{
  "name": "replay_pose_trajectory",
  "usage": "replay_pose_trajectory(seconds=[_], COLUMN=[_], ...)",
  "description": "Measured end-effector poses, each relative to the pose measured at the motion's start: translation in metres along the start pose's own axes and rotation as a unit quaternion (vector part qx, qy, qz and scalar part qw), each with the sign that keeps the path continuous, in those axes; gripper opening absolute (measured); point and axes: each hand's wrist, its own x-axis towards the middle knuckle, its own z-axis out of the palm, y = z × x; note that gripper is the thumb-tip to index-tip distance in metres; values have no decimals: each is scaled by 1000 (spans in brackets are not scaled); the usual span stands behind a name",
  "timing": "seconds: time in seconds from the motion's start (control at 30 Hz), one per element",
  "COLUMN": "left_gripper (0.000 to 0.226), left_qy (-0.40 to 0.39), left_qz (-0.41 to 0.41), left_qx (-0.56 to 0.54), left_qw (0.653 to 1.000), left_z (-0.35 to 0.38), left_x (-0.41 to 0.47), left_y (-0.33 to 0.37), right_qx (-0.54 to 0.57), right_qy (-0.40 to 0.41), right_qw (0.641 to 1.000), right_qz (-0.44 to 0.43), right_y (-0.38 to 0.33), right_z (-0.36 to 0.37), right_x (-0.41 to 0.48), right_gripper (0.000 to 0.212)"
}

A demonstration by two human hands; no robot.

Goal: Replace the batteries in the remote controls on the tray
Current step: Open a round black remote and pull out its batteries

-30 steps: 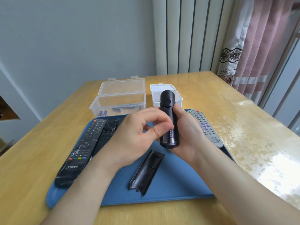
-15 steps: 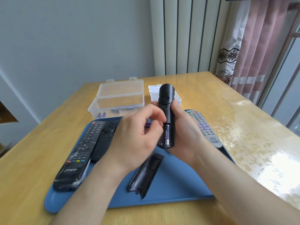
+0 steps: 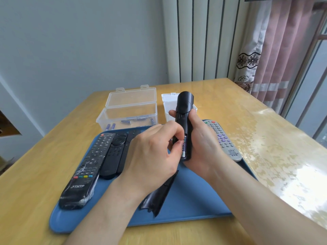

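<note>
one black remote stands nearly upright in your right hand, raised above the blue tray. your right fingers wrap round its body from behind, with the thumb along the near right side. the battery compartment faces you, uncovered, with one purple-labelled battery seated in its right-hand slot. your left hand sits against the left side of the compartment. its thumb and forefinger are curled, tips close together, just beside the battery. you cannot tell whether they pinch anything. the detached battery cover lies on the tray, partly under your left wrist. on the left part of the tray lie a wrapped remote marked thtf and a slim black remote, touching side by side. a grey remote lies at the tray's right edge. behind the tray, on the desk, stand an open clear box holding loose batteries and a white box.
</note>
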Motion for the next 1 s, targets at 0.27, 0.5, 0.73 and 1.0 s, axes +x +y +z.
replay_pose_trajectory(seconds=[0.27, 0.5, 0.73, 1.0], left_gripper=[13, 13, 37, 46], left_qy=[-15, 41, -45, 102], left_qz=[-12, -166, -322, -229], left_qx=[-11, -138, -395, -123], left_qw=[1000, 976, 859, 960], left_z=[4, 7, 0, 9], left_x=[2, 3, 9, 0], left_y=[6, 3, -10, -29], right_qx=[-48, -27, -184, -224], right_qy=[2, -72, -121, -171], right_qw=[999, 997, 975, 959], right_qz=[-10, -24, -27, 42], right_y=[1, -7, -11, -8], right_z=[4, 1, 0, -1], right_x=[-9, -5, -7, -9], right_gripper=[50, 55, 44, 41])
